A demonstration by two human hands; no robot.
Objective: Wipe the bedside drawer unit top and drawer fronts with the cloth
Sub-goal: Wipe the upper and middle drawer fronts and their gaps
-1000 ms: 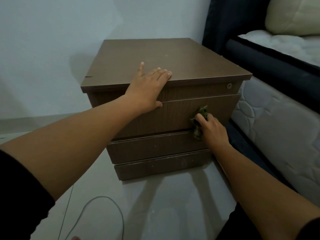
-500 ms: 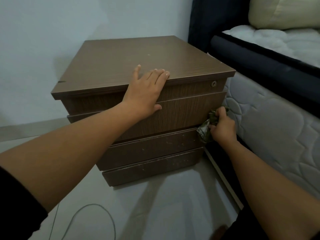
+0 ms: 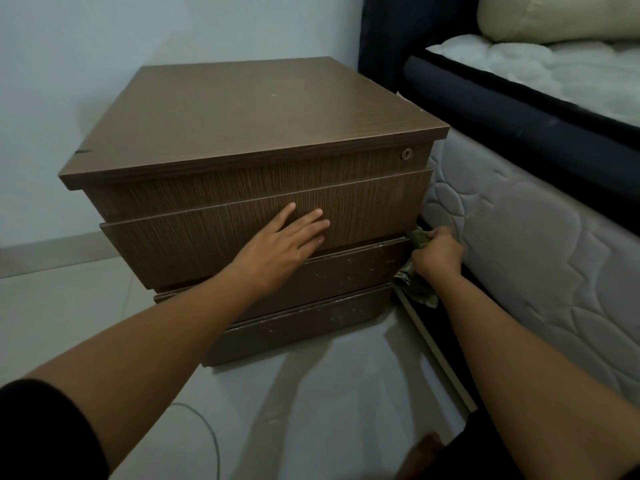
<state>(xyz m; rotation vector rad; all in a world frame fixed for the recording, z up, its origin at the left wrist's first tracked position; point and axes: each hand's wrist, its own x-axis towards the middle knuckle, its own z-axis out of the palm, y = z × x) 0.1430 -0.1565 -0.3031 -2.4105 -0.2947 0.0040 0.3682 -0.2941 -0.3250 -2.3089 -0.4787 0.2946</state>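
My left hand, fingers spread, steadies the unit; my right hand grips the cloth at its right edge. Lower drawers look unwiped.

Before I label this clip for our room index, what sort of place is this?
Most likely a bedroom. A quilted mattress with a pillow on top stands on the right, and a brown bedside drawer unit sits on the pale tiled floor right beside it, against a plain wall.
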